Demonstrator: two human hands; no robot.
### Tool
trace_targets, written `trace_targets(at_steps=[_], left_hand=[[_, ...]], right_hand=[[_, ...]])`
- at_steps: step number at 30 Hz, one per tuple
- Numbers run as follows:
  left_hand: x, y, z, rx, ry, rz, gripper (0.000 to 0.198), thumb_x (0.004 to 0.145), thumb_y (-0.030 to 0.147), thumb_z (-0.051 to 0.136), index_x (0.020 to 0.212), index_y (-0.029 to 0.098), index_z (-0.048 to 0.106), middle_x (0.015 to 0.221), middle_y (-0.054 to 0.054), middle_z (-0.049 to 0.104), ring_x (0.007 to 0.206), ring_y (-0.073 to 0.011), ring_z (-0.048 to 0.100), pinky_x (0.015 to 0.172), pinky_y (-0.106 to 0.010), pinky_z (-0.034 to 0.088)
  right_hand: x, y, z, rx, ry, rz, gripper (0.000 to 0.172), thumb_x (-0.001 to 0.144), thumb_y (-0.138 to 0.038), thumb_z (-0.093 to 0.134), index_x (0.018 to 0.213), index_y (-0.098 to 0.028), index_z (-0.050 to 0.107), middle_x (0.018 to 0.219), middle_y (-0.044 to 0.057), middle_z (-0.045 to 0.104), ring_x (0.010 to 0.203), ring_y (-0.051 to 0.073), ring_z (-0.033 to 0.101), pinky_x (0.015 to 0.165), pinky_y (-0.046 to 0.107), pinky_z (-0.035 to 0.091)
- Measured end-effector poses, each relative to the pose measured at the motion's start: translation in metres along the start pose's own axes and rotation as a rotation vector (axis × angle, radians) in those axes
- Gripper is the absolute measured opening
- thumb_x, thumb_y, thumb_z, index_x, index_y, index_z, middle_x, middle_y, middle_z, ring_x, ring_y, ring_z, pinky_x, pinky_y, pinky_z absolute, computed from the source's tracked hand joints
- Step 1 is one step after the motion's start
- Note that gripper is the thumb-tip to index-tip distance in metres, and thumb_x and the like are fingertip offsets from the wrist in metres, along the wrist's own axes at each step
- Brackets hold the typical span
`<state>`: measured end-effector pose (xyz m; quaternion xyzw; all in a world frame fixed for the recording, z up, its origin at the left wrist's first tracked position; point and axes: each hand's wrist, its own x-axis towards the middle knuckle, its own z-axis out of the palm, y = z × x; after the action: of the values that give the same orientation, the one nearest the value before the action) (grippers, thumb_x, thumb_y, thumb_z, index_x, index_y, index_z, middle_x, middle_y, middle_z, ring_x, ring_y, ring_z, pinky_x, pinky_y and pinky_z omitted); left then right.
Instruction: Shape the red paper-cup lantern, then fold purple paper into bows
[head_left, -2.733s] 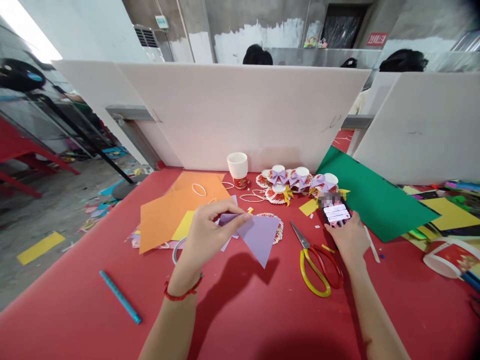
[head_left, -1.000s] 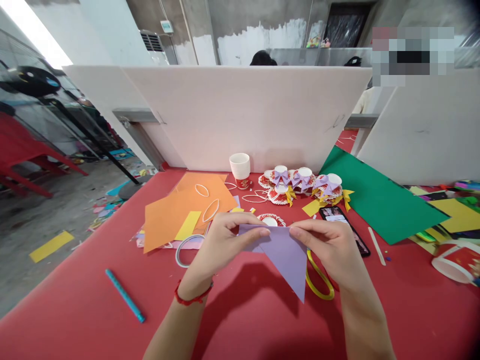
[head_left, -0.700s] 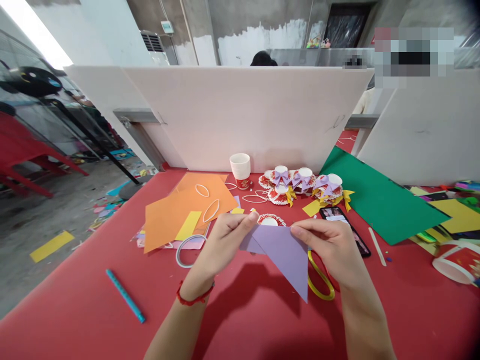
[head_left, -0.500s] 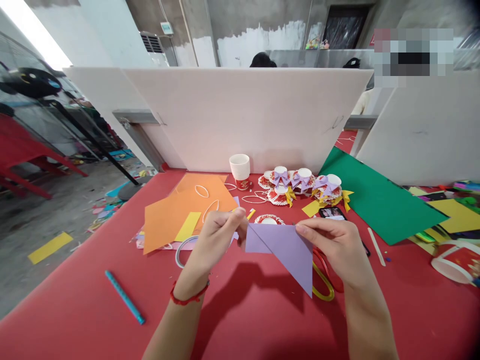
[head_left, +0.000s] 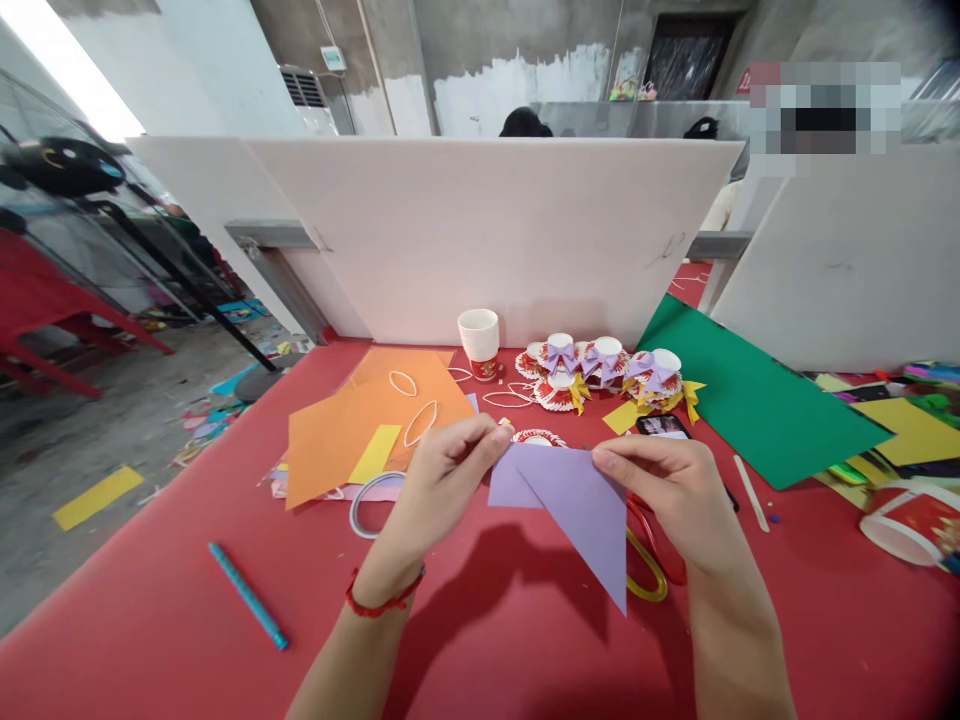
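A folded sheet of purple paper (head_left: 570,490) hangs in the air above the red table, a slanting flap lying across it and one point hanging down at the right. My left hand (head_left: 461,465), with a red cord bracelet at the wrist, pinches its upper left corner. At the upper right corner, the thumb and fingers of my right hand (head_left: 667,480) are closed on the paper. Behind the sheet, partly hidden, are yellow-handled scissors (head_left: 649,580) and a red-and-white fluted paper piece (head_left: 540,437).
Orange paper sheets (head_left: 337,420) lie at left, with a tape roll (head_left: 361,510) beside them. A blue pen (head_left: 247,596) is front left. Paper cups (head_left: 480,340) and several bow-trimmed cup ornaments (head_left: 604,358) stand by the white partition (head_left: 487,230). Green card (head_left: 772,400) lies right.
My left hand has shifted slightly right along the paper's top edge. The sheet's hanging point sits a little lower. My right hand stays nearly still, keeping its pinch.
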<state>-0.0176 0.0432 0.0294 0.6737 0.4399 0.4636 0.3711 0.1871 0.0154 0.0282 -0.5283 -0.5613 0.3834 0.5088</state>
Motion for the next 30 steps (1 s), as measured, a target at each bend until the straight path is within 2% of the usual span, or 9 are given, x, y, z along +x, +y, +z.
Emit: trace_targets(at_steps=[3, 5, 9, 12, 15, 18, 22, 26, 30], left_hand=[[0.0005, -0.0022, 0.0024, 0.062, 0.014, 0.030, 0.040, 0.088, 0.030, 0.049, 0.053, 0.021, 0.032, 0.049, 0.006, 0.032, 0.045, -0.0074, 0.028, 0.042, -0.022, 0.026], [0.0013, -0.0047, 0.0028, 0.090, 0.027, 0.033, 0.040, 0.090, 0.031, 0.048, 0.053, 0.020, 0.037, 0.049, 0.005, 0.036, 0.046, -0.0083, 0.033, 0.044, -0.022, 0.029], [0.0029, -0.0061, 0.0005, 0.015, 0.029, 0.058, 0.036, 0.091, 0.037, 0.047, 0.064, 0.019, 0.061, 0.062, -0.003, 0.064, 0.060, -0.0138, 0.058, 0.058, -0.024, 0.047], [0.0030, -0.0019, -0.0014, -0.056, -0.062, 0.043, 0.018, 0.079, 0.035, 0.066, 0.077, 0.018, 0.072, 0.078, -0.007, 0.075, 0.072, -0.0178, 0.066, 0.064, -0.026, 0.051], [0.0023, 0.0019, 0.0002, -0.059, -0.122, 0.001, 0.012, 0.074, 0.028, 0.072, 0.070, 0.018, 0.072, 0.065, -0.004, 0.070, 0.059, -0.0139, 0.057, 0.052, -0.023, 0.044], [0.0016, 0.0016, 0.0041, -0.073, -0.092, -0.023, 0.025, 0.078, 0.028, 0.068, 0.056, 0.018, 0.064, 0.049, 0.001, 0.055, 0.048, -0.0099, 0.043, 0.045, -0.022, 0.035], [0.0010, -0.0005, 0.0053, -0.143, -0.050, -0.062, 0.031, 0.076, 0.032, 0.067, 0.050, 0.018, 0.056, 0.045, 0.002, 0.047, 0.046, -0.0098, 0.039, 0.044, -0.023, 0.033], [-0.0002, 0.0010, -0.0001, -0.024, -0.309, -0.014, 0.040, 0.085, 0.033, 0.056, 0.048, 0.019, 0.050, 0.047, 0.001, 0.049, 0.048, -0.0116, 0.043, 0.049, -0.024, 0.040], [-0.0015, -0.0016, -0.0007, 0.156, -0.425, 0.079, 0.018, 0.081, 0.027, 0.067, 0.064, 0.020, 0.069, 0.066, -0.001, 0.069, 0.064, -0.0149, 0.058, 0.067, -0.025, 0.049]], right_hand=[[0.0001, -0.0002, -0.0010, -0.005, -0.009, -0.012, 0.017, 0.074, -0.033, 0.071, 0.063, -0.022, 0.077, 0.063, 0.003, 0.075, 0.060, 0.019, 0.065, 0.052, 0.026, 0.052], [0.0001, 0.0006, -0.0021, -0.013, 0.011, -0.018, 0.019, 0.075, -0.034, 0.071, 0.062, -0.022, 0.077, 0.063, 0.003, 0.074, 0.060, 0.019, 0.064, 0.052, 0.027, 0.051], [0.0011, 0.0032, -0.0058, -0.035, 0.003, -0.026, 0.018, 0.076, -0.034, 0.072, 0.064, -0.022, 0.078, 0.067, 0.003, 0.077, 0.064, 0.020, 0.068, 0.055, 0.028, 0.054], [0.0025, 0.0047, -0.0083, -0.051, -0.028, -0.035, 0.017, 0.077, -0.034, 0.071, 0.067, -0.022, 0.079, 0.069, 0.004, 0.078, 0.065, 0.021, 0.070, 0.055, 0.028, 0.055], [0.0026, 0.0054, -0.0088, -0.080, -0.060, -0.045, 0.019, 0.079, -0.035, 0.070, 0.068, -0.021, 0.079, 0.068, 0.004, 0.077, 0.064, 0.021, 0.069, 0.054, 0.028, 0.055], [0.0014, 0.0045, -0.0068, -0.092, -0.049, -0.051, 0.020, 0.079, -0.036, 0.070, 0.068, -0.021, 0.078, 0.069, 0.004, 0.077, 0.064, 0.021, 0.070, 0.054, 0.028, 0.055], [0.0011, 0.0026, -0.0028, -0.082, -0.020, -0.062, 0.018, 0.078, -0.035, 0.071, 0.068, -0.021, 0.078, 0.069, 0.004, 0.078, 0.066, 0.022, 0.071, 0.057, 0.029, 0.056], [0.0013, 0.0024, -0.0027, -0.163, 0.013, -0.129, 0.017, 0.079, -0.032, 0.069, 0.069, -0.021, 0.076, 0.072, 0.004, 0.079, 0.068, 0.022, 0.071, 0.062, 0.031, 0.055], [-0.0011, 0.0018, -0.0007, -0.283, -0.108, -0.185, 0.018, 0.086, -0.027, 0.065, 0.072, -0.022, 0.074, 0.077, 0.002, 0.079, 0.073, 0.020, 0.071, 0.068, 0.029, 0.053]])
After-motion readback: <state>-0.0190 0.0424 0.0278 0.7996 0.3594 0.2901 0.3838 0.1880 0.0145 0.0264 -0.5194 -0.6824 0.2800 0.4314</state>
